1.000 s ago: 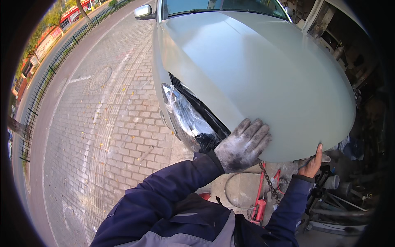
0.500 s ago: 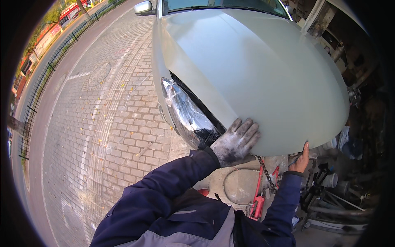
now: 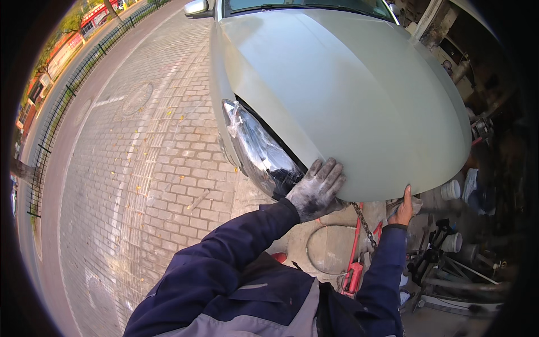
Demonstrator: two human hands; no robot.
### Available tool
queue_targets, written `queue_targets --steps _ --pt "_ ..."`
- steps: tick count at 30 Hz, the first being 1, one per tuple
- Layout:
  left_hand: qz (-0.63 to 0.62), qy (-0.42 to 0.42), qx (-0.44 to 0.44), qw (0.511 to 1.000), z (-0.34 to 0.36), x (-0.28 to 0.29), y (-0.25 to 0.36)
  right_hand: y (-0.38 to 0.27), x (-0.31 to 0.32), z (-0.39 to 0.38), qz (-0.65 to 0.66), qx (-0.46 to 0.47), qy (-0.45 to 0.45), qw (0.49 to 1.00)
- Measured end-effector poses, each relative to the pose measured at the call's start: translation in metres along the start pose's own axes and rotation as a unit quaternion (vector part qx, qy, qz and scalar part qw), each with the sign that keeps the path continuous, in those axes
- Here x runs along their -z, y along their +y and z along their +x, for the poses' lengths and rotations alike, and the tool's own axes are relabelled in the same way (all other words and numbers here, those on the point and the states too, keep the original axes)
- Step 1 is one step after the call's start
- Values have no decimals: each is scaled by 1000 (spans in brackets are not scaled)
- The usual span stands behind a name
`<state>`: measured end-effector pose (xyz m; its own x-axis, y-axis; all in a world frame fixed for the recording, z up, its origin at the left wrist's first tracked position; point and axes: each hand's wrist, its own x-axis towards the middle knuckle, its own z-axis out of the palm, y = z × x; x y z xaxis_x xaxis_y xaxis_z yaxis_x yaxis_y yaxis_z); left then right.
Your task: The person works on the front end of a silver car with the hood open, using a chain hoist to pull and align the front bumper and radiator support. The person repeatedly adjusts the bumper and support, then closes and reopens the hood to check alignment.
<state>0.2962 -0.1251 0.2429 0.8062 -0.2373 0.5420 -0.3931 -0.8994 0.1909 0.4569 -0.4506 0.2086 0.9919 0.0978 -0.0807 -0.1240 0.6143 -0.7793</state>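
Observation:
A pale green car hood [image 3: 342, 95] fills the upper middle, its front edge lowered toward me. My left hand [image 3: 317, 188], in a dusty grey work glove, lies flat on the hood's front corner beside the headlight [image 3: 255, 151]. My right hand [image 3: 403, 206] is bare and grips the underside of the hood's front edge, thumb up against the lip. Both sleeves are dark blue. Whatever lies under the hood is hidden.
Brick paving [image 3: 146, 163] spreads to the left, with a fence [image 3: 50, 129] and road beyond. Below the hood hang a chain [image 3: 364, 224] and a red tool [image 3: 353, 269]. White buckets [image 3: 449, 190] and metal parts clutter the right side.
The hood has come down and toward me. My left hand has slid lower with it, and my right hand has shifted left under the front edge.

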Motion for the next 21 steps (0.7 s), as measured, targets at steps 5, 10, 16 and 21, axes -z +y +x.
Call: queue_targets --steps 5,10,16,21 --pt "12 -9 2 1000 -9 -4 3 2 4 3 -12 6 4 1000" --pt "-6 21 -18 1000 -12 -4 2 4 5 5 -4 5 -7 1000" --pt "13 13 -26 999 -15 -9 0 10 7 8 11 4 5 1000" --pt "27 7 -25 999 -23 -24 -3 20 12 8 19 0 -12 1000"
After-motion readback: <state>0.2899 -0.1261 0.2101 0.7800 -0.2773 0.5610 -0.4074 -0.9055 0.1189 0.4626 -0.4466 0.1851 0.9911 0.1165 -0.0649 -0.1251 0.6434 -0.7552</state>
